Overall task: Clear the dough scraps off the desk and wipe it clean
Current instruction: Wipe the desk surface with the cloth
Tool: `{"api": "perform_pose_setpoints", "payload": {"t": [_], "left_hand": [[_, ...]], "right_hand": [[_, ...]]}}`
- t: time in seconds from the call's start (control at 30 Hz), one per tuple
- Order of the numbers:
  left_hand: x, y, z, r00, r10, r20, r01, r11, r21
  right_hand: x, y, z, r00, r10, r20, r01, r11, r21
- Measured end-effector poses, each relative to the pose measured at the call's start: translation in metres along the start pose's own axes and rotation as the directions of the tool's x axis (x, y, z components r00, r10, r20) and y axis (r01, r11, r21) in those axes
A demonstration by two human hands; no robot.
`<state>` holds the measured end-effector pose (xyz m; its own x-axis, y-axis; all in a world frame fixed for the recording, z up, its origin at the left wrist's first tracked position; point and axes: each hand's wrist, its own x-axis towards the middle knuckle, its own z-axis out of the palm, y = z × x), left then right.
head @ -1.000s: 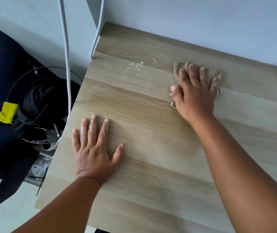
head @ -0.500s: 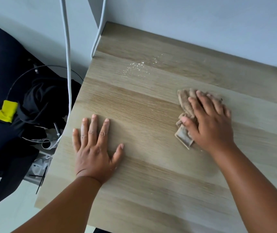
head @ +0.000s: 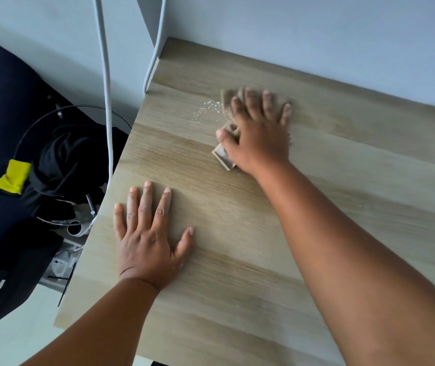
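Wiping stage under way on the wooden counter [head: 237, 233]. My right hand [head: 259, 133] lies on a folded tan cloth [head: 224, 157], fingers straight and spread across it, thumb set against its near-left side; nothing is pinched, the cloth is pressed flat to the surface. I judge the spread is there to load the whole pad evenly, so the stroke drags fine residue and does not ride over it.

Cloth position: far-centre of the counter, its left edge touching or just beside a patch of pale dough crumbs [head: 205, 112]. That patch is the only scrap visible; it sits near the back-left corner, close to where a white cable [head: 155, 59] drops past the counter edge. No larger lumps of dough show anywhere in view.

My left hand [head: 147, 239] is released, palm down and fingers splayed on bare wood near the left edge, well apart from the cloth. I take it as a brace that steadies my reach toward the far corner.

Beyond the left edge: a second white cable [head: 105, 88], dark fabric inside a wire hoop [head: 63, 117], and a yellow item [head: 11, 175].

Assessment: crumbs remain, so the task is unfinished. Risk: a leftward stroke could push them off the edge onto the clutter below
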<state>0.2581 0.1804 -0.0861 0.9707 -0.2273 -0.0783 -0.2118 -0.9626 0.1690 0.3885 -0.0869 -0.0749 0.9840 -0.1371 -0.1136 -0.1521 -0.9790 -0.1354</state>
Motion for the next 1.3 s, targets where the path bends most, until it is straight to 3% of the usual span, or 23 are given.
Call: {"api": "perform_pose_setpoints", "payload": {"t": [0.13, 0.23, 0.43, 0.6, 0.7, 0.97, 1.13, 1.2, 1.3], "left_hand": [[0.0, -0.001, 0.0, 1.0, 0.003, 0.011, -0.003, 1.0, 0.007], [0.0, -0.002, 0.001, 1.0, 0.003, 0.011, -0.003, 1.0, -0.005], [-0.001, -0.004, 0.003, 1.0, 0.014, -0.017, -0.014, 1.0, -0.003], [0.0, -0.004, 0.004, 1.0, 0.019, -0.02, -0.019, 1.0, 0.01], [0.0, -0.005, 0.006, 0.999, 0.02, -0.026, -0.019, 1.0, 0.015], [0.0, -0.004, 0.002, 1.0, 0.015, -0.013, -0.015, 1.0, 0.011], [0.0, -0.004, 0.001, 1.0, 0.01, -0.01, -0.01, 1.0, -0.001], [0.0, -0.004, 0.001, 1.0, 0.012, -0.007, -0.012, 1.0, -0.002], [0.0, -0.004, 0.003, 1.0, 0.012, -0.013, -0.012, 1.0, -0.003]], "right_hand": [[-0.044, 0.003, 0.009, 0.978, -0.205, -0.037, 0.206, 0.979, 0.003], [-0.071, 0.034, 0.011, 0.964, -0.26, -0.047, 0.261, 0.965, -0.004], [-0.063, 0.072, 0.002, 0.994, -0.098, -0.056, 0.1, 0.995, 0.017], [-0.007, 0.048, -0.001, 0.996, 0.085, -0.03, -0.086, 0.996, -0.006], [0.019, 0.027, -0.001, 0.993, 0.115, -0.017, -0.115, 0.993, 0.008], [-0.02, -0.013, 0.003, 0.988, -0.155, -0.01, 0.155, 0.988, -0.016], [-0.091, 0.01, 0.009, 0.945, -0.325, -0.019, 0.325, 0.945, -0.027], [-0.111, 0.036, 0.009, 0.944, -0.327, -0.045, 0.326, 0.945, -0.019], [-0.117, 0.069, 0.007, 0.976, -0.21, -0.066, 0.209, 0.978, -0.012]]}}
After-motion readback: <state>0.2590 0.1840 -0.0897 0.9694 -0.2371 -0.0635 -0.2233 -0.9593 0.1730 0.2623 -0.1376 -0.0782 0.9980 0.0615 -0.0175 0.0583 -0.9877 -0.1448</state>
